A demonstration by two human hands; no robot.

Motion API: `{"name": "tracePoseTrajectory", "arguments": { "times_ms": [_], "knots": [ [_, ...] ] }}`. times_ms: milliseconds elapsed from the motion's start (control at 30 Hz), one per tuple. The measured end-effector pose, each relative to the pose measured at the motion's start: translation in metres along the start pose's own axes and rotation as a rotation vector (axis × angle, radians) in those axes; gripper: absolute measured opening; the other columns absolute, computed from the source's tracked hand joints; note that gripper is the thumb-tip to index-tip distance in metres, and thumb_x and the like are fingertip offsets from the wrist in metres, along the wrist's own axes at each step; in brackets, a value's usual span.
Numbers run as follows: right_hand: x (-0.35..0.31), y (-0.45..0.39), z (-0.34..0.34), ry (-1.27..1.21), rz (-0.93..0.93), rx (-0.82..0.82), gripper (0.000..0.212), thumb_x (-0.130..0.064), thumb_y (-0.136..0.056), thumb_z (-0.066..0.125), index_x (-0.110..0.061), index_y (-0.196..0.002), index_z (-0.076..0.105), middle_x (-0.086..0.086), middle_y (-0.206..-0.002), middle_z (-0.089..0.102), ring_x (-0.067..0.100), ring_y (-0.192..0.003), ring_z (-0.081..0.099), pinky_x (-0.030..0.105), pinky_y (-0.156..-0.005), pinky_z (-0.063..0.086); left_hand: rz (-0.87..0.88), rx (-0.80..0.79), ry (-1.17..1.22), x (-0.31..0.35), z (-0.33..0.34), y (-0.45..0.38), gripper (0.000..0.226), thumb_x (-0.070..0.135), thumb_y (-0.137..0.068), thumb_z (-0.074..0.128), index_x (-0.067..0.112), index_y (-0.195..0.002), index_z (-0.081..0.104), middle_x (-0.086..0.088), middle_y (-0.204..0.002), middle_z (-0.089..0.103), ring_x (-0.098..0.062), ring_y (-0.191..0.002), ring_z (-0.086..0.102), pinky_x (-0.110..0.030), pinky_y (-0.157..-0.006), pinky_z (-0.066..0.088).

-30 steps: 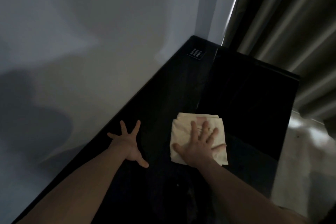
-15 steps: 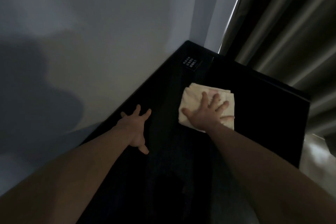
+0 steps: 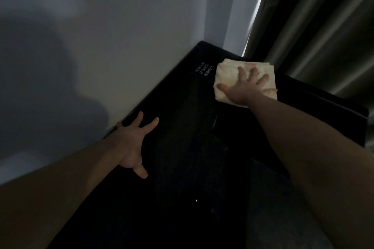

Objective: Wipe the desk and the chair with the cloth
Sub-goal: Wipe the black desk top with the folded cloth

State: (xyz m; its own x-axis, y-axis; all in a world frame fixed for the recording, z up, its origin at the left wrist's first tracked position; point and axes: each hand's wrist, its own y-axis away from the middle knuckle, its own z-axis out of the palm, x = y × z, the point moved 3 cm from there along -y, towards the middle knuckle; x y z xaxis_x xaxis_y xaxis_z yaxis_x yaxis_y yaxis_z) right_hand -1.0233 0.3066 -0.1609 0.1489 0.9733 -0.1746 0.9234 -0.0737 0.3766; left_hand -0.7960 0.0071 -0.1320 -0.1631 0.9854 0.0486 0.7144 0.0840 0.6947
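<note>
A glossy black desk [image 3: 182, 127] runs along a white wall into a corner. A folded cream cloth [image 3: 226, 70] lies flat near the desk's far end. My right hand [image 3: 244, 89] presses down on the cloth with fingers spread, covering its middle. My left hand [image 3: 131, 147] rests on the desk's left edge by the wall, fingers spread and holding nothing. No chair is in view.
A small label with white characters [image 3: 203, 69] sits on the desk just left of the cloth. Dark curtains [image 3: 313, 26] hang behind the far right edge, with a bright slit of light beside them. The white wall [image 3: 101, 46] borders the desk's left side.
My right hand has slid the cloth away from me along the desk, up to the far corner beside the label. My left hand has stayed planted at the left edge.
</note>
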Motion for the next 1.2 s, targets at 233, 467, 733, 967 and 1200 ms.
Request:
{"name": "tracePoseTrajectory", "arguments": {
  "times_ms": [233,467,733,967,1200],
  "knots": [
    [0.034,0.016,-0.005,0.006,-0.040,0.023,0.113,-0.099,-0.074,0.038,-0.046,-0.166,-0.003,-0.005,-0.176,-0.016,0.040,-0.159,-0.019,0.085,-0.113,-0.005,-0.007,0.028,0.000,0.002,-0.003,0.006,0.169,0.063,-0.038,0.099,0.058,-0.151,-0.026,0.005,-0.161,-0.037,-0.049,-0.157,-0.003,-0.055,-0.127,0.022],
    [0.120,0.043,-0.005,-0.009,0.077,0.031,0.115,-0.102,-0.071,0.035,-0.049,-0.164,-0.004,-0.008,-0.176,-0.016,0.038,-0.160,-0.018,0.085,-0.113,-0.004,-0.048,0.015,-0.021,0.008,-0.005,0.010,0.169,0.061,-0.040,0.100,0.056,-0.148,-0.030,0.000,-0.164,-0.036,-0.046,-0.158,-0.004,-0.055,-0.128,0.018],
    [0.141,0.050,-0.006,-0.033,0.203,0.057,0.113,-0.100,-0.073,0.035,-0.047,-0.165,-0.005,-0.006,-0.176,-0.016,0.041,-0.159,-0.019,0.088,-0.110,-0.003,-0.015,0.031,-0.051,0.008,-0.005,0.009,0.165,0.059,-0.042,0.101,0.054,-0.141,-0.031,-0.005,-0.166,-0.035,-0.045,-0.158,-0.001,-0.052,-0.128,0.021],
    [0.135,0.061,-0.001,-0.058,0.210,0.083,0.111,-0.099,-0.075,0.034,-0.045,-0.166,-0.002,-0.003,-0.177,-0.013,0.044,-0.159,-0.017,0.087,-0.111,-0.004,0.008,0.049,-0.115,0.010,-0.005,0.007,0.160,0.058,-0.047,0.100,0.051,-0.138,-0.032,-0.010,-0.167,-0.032,-0.034,-0.161,0.003,-0.044,-0.129,0.020],
    [0.135,0.128,0.028,-0.047,0.092,0.044,0.107,-0.096,-0.078,0.029,-0.045,-0.166,-0.003,0.000,-0.177,-0.016,0.045,-0.158,-0.020,0.085,-0.112,-0.007,0.020,0.166,-0.234,0.026,0.009,0.039,0.132,0.051,-0.077,0.089,0.025,-0.167,-0.004,-0.013,-0.175,0.000,-0.030,-0.159,0.019,-0.037,-0.124,0.026]
  ]
}}
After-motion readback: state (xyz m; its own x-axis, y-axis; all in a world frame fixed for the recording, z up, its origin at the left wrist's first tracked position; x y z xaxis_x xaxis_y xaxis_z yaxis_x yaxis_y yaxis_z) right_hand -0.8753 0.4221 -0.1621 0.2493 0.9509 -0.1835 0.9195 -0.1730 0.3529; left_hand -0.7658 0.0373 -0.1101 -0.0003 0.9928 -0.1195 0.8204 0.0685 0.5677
